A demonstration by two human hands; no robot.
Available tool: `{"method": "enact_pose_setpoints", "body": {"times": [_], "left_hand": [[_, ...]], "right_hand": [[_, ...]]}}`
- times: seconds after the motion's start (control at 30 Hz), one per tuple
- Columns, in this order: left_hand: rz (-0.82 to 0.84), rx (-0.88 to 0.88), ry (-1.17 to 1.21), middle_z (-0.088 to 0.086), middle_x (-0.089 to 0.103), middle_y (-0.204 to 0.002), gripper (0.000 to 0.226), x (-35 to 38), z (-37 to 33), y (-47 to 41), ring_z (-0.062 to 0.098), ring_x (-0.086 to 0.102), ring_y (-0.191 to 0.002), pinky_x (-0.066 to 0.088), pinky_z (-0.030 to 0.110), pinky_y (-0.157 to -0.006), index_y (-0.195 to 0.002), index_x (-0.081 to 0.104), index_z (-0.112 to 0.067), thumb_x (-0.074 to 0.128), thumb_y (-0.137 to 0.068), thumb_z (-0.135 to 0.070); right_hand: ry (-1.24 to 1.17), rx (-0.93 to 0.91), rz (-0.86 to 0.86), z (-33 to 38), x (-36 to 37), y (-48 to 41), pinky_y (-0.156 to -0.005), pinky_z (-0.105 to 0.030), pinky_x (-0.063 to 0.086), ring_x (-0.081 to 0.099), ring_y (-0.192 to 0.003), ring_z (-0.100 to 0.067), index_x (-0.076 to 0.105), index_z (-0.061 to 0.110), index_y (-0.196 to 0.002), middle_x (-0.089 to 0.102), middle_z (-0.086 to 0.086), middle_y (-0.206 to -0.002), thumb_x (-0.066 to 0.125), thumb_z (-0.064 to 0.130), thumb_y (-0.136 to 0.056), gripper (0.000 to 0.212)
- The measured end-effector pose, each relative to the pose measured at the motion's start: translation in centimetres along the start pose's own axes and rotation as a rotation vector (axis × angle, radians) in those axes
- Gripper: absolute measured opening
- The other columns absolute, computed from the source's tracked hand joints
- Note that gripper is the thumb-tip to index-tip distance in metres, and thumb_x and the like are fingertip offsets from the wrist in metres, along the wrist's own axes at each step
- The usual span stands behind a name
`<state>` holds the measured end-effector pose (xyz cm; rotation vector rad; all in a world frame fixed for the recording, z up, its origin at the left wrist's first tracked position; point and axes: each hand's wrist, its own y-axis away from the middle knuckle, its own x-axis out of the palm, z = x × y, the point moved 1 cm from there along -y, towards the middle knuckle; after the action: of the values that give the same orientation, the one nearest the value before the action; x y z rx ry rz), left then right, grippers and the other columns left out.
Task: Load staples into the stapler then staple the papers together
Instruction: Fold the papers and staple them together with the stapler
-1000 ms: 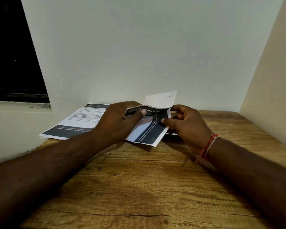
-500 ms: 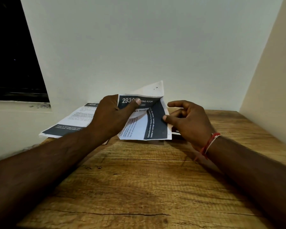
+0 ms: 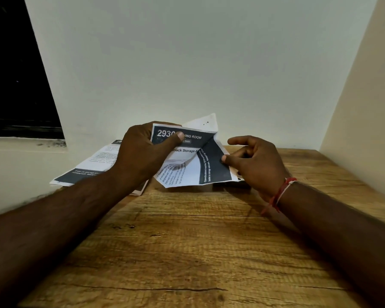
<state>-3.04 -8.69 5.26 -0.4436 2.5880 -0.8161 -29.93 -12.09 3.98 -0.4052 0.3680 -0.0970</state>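
Both forearms reach forward over the bench (image 3: 187, 252), the hands raised just above its far part and facing one another. The left hand (image 3: 142, 156) is curled round the upper left corner of a printed sheet (image 3: 187, 167), its thumb pressed flat across the dark header and its fingers hidden behind the paper. The right hand (image 3: 253, 165) pinches the same sheet at its right edge, the thumb tip on the dark band there, the forefinger held out straight above it and the other fingers bent. So both hands are clamped on this one sheet, which is buckled and half folded between them, its lower edge just above the wood. A blank white sheet (image 3: 207, 123) sticks up right behind the printed sheet. Left of the printed sheet, partly under the left wrist, a second printed page (image 3: 93, 165) lies flat on the bench against the wall (image 3: 187, 63). A red and white thread band (image 3: 280, 192) circles the right wrist.
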Motion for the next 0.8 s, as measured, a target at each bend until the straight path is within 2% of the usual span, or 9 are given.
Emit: {"method": "enact_pose_setpoints", "body": {"times": [0.1, 0.2, 0.23, 0.3, 0.37, 0.47, 0.53, 0.67, 0.8], "left_hand": [[0.019, -0.002, 0.001, -0.01, 0.087, -0.101, 0.02, 0.0, 0.3, -0.2, 0.006, 0.084, -0.092, 0.069, 0.031, -0.083, -0.112, 0.089, -0.023, 0.091, -0.094, -0.033], [0.062, 0.096, -0.102, -0.014, 0.085, -0.115, 0.027, 0.1, 0.6, -0.4, 0.005, 0.08, -0.108, 0.065, 0.035, -0.101, -0.119, 0.086, -0.025, 0.092, -0.093, -0.024], [0.063, 0.138, -0.142, -0.015, 0.083, -0.12, 0.032, 0.2, 0.5, -0.4, 0.004, 0.078, -0.114, 0.062, 0.032, -0.106, -0.123, 0.084, -0.027, 0.092, -0.092, -0.021], [0.054, 0.186, -0.188, -0.018, 0.079, -0.129, 0.045, 0.1, 0.2, -0.3, 0.002, 0.074, -0.119, 0.056, 0.016, -0.106, -0.132, 0.079, -0.031, 0.093, -0.09, -0.018], [0.043, 0.234, -0.207, -0.017, 0.077, -0.133, 0.054, 0.1, -0.2, -0.1, 0.002, 0.074, -0.117, 0.051, 0.005, -0.098, -0.137, 0.075, -0.032, 0.094, -0.089, -0.018], [0.034, 0.254, -0.212, -0.019, 0.077, -0.13, 0.051, 0.2, -0.8, 0.1, 0.001, 0.076, -0.112, 0.056, 0.012, -0.095, -0.134, 0.075, -0.034, 0.095, -0.088, -0.028], [0.06, 0.187, -0.181, -0.019, 0.08, -0.12, 0.042, 0.4, -1.2, 0.4, 0.0, 0.078, -0.106, 0.061, 0.018, -0.094, -0.125, 0.077, -0.035, 0.096, -0.087, -0.036], [0.077, 0.06, -0.177, -0.018, 0.082, -0.104, 0.036, 1.0, -1.5, 1.0, 0.001, 0.08, -0.094, 0.068, 0.032, -0.088, -0.108, 0.079, -0.034, 0.097, -0.082, -0.051], [0.1, 0.028, -0.199, -0.017, 0.08, -0.107, 0.046, 1.2, -2.0, 1.6, 0.001, 0.079, -0.095, 0.069, 0.037, -0.084, -0.105, 0.076, -0.035, 0.096, -0.076, -0.063]], "right_hand": [[-0.014, -0.026, -0.01, 0.2, 0.1, 0.2, -0.087, -0.041, 0.067, 0.081, -0.082, -0.014, 0.078, 0.028, -0.12, 0.083, -0.001, -0.082, 0.09, 0.014, -0.089, 0.036], [0.005, -0.106, -0.046, 0.4, 0.1, 0.4, -0.072, -0.019, 0.059, 0.076, -0.076, -0.001, 0.081, 0.032, -0.111, 0.081, 0.002, -0.081, 0.088, 0.015, -0.092, 0.026], [0.044, -0.143, -0.063, 0.5, 0.1, 0.5, -0.068, -0.009, 0.053, 0.073, -0.074, 0.005, 0.081, 0.034, -0.111, 0.079, 0.006, -0.081, 0.086, 0.017, -0.094, 0.025], [0.171, -0.241, -0.107, 0.9, 0.1, 0.7, -0.067, -0.003, 0.049, 0.068, -0.074, 0.011, 0.082, 0.035, -0.116, 0.078, 0.017, -0.083, 0.084, 0.021, -0.096, 0.024], [0.255, -0.359, -0.147, 1.3, 0.0, 1.2, -0.073, -0.007, 0.051, 0.069, -0.077, 0.008, 0.083, 0.033, -0.12, 0.078, 0.019, -0.087, 0.082, 0.023, -0.096, 0.027], [0.34, -0.543, -0.171, 1.5, 0.1, 1.5, -0.082, -0.034, 0.061, 0.071, -0.088, -0.007, 0.083, 0.027, -0.124, 0.081, 0.011, -0.094, 0.082, 0.02, -0.094, 0.03], [0.379, -0.597, -0.157, 1.4, 0.3, 1.6, -0.08, -0.042, 0.061, 0.07, -0.091, -0.012, 0.082, 0.025, -0.126, 0.08, 0.009, -0.095, 0.081, 0.019, -0.094, 0.032], [0.43, -0.66, -0.142, 1.3, 0.7, 1.8, -0.078, -0.044, 0.059, 0.067, -0.092, -0.015, 0.082, 0.024, -0.126, 0.079, 0.007, -0.094, 0.079, 0.022, -0.095, 0.032], [0.376, -0.659, -0.134, 1.7, 1.1, 2.5, -0.076, -0.038, 0.061, 0.068, -0.09, -0.011, 0.081, 0.026, -0.128, 0.079, 0.008, -0.095, 0.078, 0.025, -0.097, 0.031]]}}
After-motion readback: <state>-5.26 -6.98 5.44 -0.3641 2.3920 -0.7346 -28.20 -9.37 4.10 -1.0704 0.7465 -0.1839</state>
